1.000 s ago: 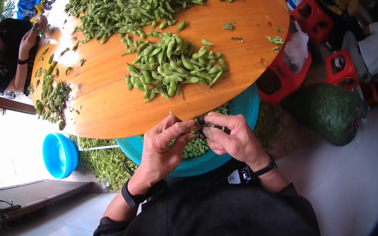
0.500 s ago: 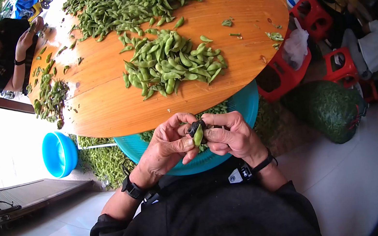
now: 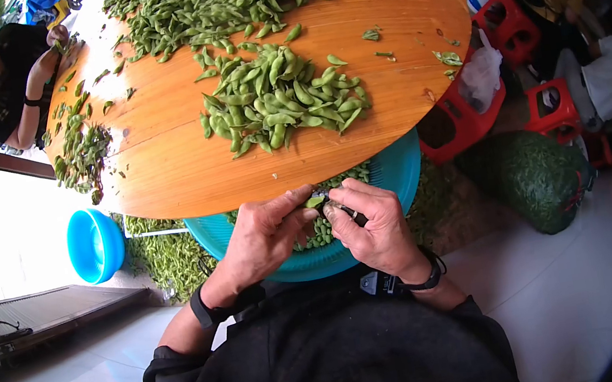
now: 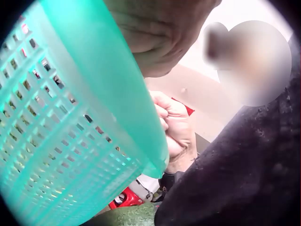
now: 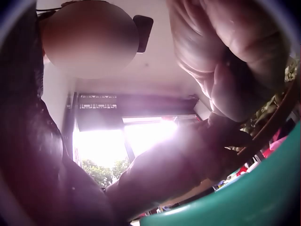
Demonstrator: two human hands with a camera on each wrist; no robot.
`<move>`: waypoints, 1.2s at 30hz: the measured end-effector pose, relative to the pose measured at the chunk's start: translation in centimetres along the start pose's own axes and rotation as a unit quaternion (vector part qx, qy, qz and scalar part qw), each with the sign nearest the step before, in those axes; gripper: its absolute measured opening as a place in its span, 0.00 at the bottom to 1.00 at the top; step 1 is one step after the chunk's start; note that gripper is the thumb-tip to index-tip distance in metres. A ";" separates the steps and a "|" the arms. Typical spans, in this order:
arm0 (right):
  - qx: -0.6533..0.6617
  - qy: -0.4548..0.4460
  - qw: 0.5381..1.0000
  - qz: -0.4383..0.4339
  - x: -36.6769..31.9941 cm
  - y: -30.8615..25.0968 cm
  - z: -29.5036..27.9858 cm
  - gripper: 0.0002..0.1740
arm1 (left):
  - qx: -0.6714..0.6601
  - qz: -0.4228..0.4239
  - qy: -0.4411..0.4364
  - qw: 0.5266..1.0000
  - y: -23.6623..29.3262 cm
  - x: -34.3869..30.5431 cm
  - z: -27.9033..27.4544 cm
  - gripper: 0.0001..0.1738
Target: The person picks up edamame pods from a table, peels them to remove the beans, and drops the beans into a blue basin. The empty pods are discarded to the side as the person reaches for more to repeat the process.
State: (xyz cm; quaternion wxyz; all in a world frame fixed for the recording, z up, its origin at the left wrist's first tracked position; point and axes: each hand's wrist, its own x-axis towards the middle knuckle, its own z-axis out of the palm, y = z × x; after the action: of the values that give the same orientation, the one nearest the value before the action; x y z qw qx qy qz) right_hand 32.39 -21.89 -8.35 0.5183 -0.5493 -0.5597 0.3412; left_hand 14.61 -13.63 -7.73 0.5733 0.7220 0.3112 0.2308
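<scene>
The pod (image 3: 315, 201) you hold stood upright half a second ago; now it lies nearly level, closer to the near edge of the counter (image 3: 184, 169). Your left hand (image 3: 268, 228) has rolled back-side up, its fingers (image 3: 288, 202) straighter.

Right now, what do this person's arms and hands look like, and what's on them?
Black sleeves stop well short of the wrists. The left hand and right hand wear no gloves. Around the left wrist is a wide black band; the right has a dark strap, with a small grey piece beside it.
</scene>
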 end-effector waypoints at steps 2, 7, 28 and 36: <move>0.005 -0.004 1.000 -0.006 -0.1 0.2 0.2 0.06 | -0.137 -0.107 -0.075 0.982 0.0 0.3 -1.1 0.17; -0.023 0.003 1.000 0.003 0.0 -0.3 0.5 0.08 | -0.142 -0.142 -0.068 0.977 0.7 0.3 -1.0 0.18; -0.127 0.058 0.987 -0.077 0.0 -0.4 0.7 0.09 | -0.301 -0.119 0.046 0.945 1.0 -0.8 2.0 0.24; -0.027 0.027 0.995 0.090 -1.7 -1.5 -6.6 0.08 | -0.025 -0.002 -0.023 0.999 0.2 -1.4 -1.3 0.27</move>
State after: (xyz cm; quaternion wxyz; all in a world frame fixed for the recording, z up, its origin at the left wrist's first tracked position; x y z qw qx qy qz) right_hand 38.06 -24.99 -5.80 0.4854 -0.6203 -0.5028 0.3560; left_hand 12.76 -13.73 -7.14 0.5982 0.7121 0.2939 0.2207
